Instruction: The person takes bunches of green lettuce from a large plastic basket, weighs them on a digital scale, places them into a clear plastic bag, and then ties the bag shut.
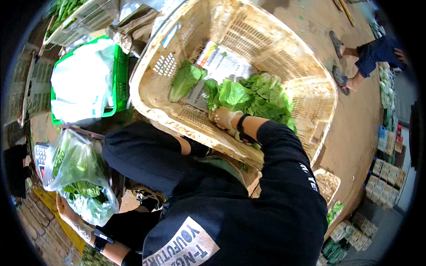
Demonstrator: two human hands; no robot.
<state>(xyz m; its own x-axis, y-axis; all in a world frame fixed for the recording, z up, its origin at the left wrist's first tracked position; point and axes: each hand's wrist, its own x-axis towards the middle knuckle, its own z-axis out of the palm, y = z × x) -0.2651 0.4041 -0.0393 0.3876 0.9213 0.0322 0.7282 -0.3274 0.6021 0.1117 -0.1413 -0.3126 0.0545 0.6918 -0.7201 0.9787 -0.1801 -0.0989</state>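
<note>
A large dirty cream plastic crate (266,43) stands before me, lined in part with printed paper (229,65). Leafy green lettuce (266,96) is heaped in its near right part, and a single head (186,79) lies apart at the left. My right hand (224,117), in a thin glove, reaches into the crate at the base of a lettuce head; its fingers are partly hidden. At the lower left, my gloved left hand (66,211) is against the side of a clear plastic bag (96,202) of greens. Another clear bag of greens (73,156) rests just above it.
A green basket (121,76) holding white plastic bags (81,79) stands left of the crate. Beside the bagged greens is a scale with a keypad (40,154). Another person's legs (361,63) are at the upper right. Stacked goods (382,179) line the right side.
</note>
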